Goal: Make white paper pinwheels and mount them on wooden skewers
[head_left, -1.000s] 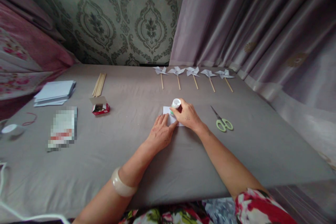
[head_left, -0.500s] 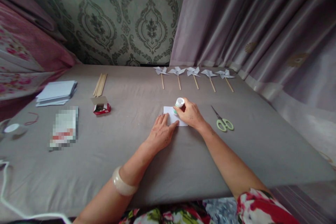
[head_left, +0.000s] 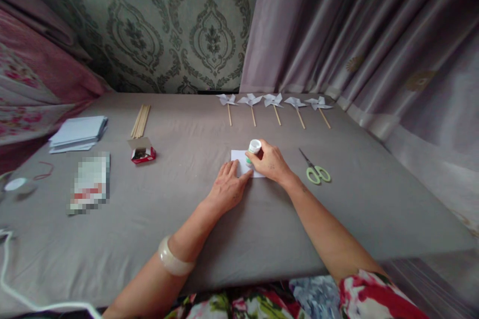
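A small white sheet of paper (head_left: pixel 237 155) lies flat on the grey cloth in front of me. My left hand (head_left: pixel 226 184) rests on its lower left part, fingers stretched out and thumb along the near edge. In my right hand (head_left: pixel 272 162) is a white and green glue stick (head_left: pixel 255 147), held tilted over the paper with its lower end down at the sheet. That lower end is partly hidden by my fingers. Green-handled scissors (head_left: pixel 316 173) lie to the right of my right hand.
Several paper pinwheels (head_left: pixel 273 101) on sticks stand in a row at the back. To the left are wooden sticks (head_left: pixel 140 122), a red box (head_left: pixel 143 155) of small items, a paper stack (head_left: pixel 78 132), a blurred packet (head_left: pixel 90 184) and a white cable (head_left: pixel 5 269).
The whole view has shifted slightly, so things sit a little further left. Both hands keep nearly the same pose on the paper, and the glue stick stays in my right hand.
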A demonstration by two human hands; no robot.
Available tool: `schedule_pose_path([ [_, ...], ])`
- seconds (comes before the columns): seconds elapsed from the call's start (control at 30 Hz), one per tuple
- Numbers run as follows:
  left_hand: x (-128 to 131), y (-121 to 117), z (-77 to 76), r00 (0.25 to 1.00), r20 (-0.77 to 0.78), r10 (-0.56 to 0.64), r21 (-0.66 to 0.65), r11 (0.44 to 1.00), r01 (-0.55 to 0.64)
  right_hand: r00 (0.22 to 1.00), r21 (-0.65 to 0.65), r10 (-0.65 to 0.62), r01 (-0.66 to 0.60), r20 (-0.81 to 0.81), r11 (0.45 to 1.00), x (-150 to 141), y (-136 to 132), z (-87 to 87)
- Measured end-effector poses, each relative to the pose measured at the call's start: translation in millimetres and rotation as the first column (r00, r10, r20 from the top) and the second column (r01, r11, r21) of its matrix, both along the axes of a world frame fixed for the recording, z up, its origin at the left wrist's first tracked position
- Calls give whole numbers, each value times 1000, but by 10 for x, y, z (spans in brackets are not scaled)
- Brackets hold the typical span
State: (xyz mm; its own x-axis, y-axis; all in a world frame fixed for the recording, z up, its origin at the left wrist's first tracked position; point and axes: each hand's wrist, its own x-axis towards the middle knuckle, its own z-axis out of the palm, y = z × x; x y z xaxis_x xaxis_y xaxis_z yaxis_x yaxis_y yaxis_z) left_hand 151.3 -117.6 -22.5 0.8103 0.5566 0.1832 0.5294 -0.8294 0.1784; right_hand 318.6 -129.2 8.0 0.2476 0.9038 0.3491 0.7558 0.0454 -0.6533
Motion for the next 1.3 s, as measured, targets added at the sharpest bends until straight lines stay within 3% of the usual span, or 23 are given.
schedule_pose_path([
  [0.07,-2,2,10,1000,6,-5,-7,1000,5,970,22,-9,15,-242,1000,43,-25,17],
  [0.1,-2,6,14,1000,17,-10,-12,1000,10,914,47,-17,39,-404,998,72,-34,29],
  [0.17,2,23,22,997,73,-15,-32,999,17,706,98,-6,107,-708,989,147,-52,66],
  [0.27,12,80,44,955,293,50,-115,993,-17,354,128,56,185,-934,974,262,-96,135],
  [0.33,15,133,77,843,506,184,-231,970,-73,167,111,79,190,-983,976,297,-129,171],
  [0.43,30,204,157,583,702,409,-419,899,-126,-49,90,95,101,-994,991,251,-156,191],
  [0.53,120,223,281,415,761,498,-563,825,41,-155,133,125,-42,-980,990,133,-160,198],
  [0.6,235,193,390,363,786,501,-587,788,183,-171,171,152,-103,-973,980,65,-166,210],
  [0.7,441,104,555,329,821,468,-566,742,359,-126,212,193,-157,-973,965,33,-195,237],
  [0.8,595,11,666,320,840,438,-541,720,435,-19,211,211,-201,-977,957,71,-238,255],
  [0.9,635,-45,719,336,840,426,-539,722,433,140,175,219,-270,-966,947,125,-273,255],
  [1.0,544,-44,764,326,831,450,-549,757,354,278,105,194,-305,-941,947,190,-282,242],
  [1.07,407,-7,802,289,835,467,-537,805,252,310,72,154,-260,-938,963,258,-275,227],
  [1.2,-7,128,838,264,856,444,-454,891,-27,268,29,59,-114,-961,993,414,-252,180],
  [1.3,-356,254,780,247,852,462,-400,878,-261,207,-7,10,-79,-978,997,440,-245,143],
])
